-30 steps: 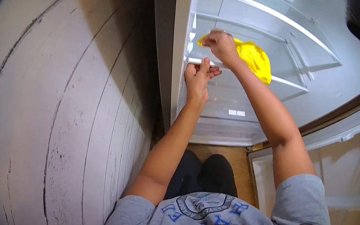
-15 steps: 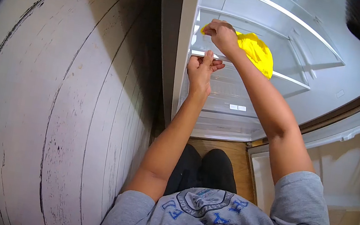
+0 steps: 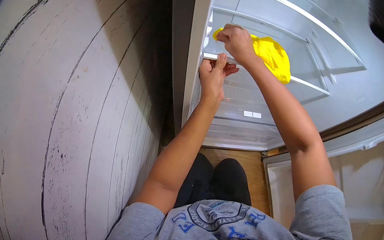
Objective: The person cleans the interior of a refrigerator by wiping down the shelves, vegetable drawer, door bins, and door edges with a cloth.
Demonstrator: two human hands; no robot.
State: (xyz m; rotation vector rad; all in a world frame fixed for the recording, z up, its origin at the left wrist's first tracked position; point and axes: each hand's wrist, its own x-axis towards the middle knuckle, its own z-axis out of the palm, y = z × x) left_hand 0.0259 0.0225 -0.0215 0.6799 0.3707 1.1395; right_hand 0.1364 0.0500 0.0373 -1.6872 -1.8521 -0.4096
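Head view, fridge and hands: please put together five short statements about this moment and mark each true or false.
1. The fridge door stands open. True.
2. The left hand is on the fridge door. False: the left hand is at the shelf's front edge.
3. The right hand is at the yellow cloth. True.
4. The yellow cloth hangs over the person's knees. False: it is inside the fridge.
5. The T-shirt is grey. True.

Toward your one o'clock, a bright yellow cloth (image 3: 275, 59) lies bunched and wrinkled across a clear, white-edged shelf (image 3: 309, 86).
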